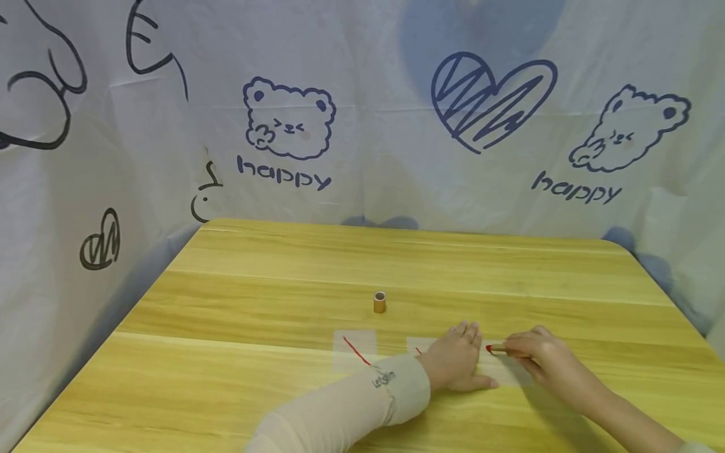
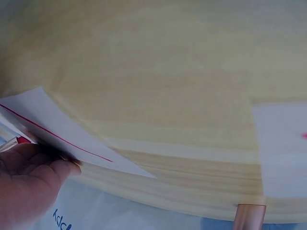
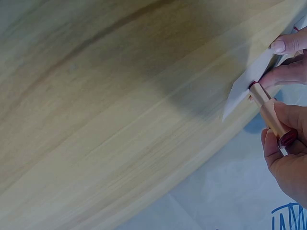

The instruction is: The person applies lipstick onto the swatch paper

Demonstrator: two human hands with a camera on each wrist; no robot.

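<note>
My right hand (image 1: 546, 358) pinches a lipstick (image 1: 499, 348) by its gold tube. In the right wrist view the red tip of the lipstick (image 3: 271, 115) is right at a white paper sheet (image 3: 240, 91). Fingers extended, my left hand (image 1: 457, 360) rests beside the tip, across the left part of the right-hand sheet (image 1: 512, 373). It also overlaps the middle sheet (image 1: 416, 343), where a short piece of red line shows; my hand and sleeve hide the rest. In the left wrist view, a sheet with a long red line (image 2: 57, 136) lies beside my left hand (image 2: 33, 175).
A third sheet (image 1: 341, 355) with a slanting red line lies at the left, partly under my left sleeve (image 1: 351, 402). The lipstick's gold cap (image 1: 379, 305) stands upright behind the sheets on the wooden table (image 1: 255, 302). A white cloth with drawings (image 1: 368, 138) hangs behind.
</note>
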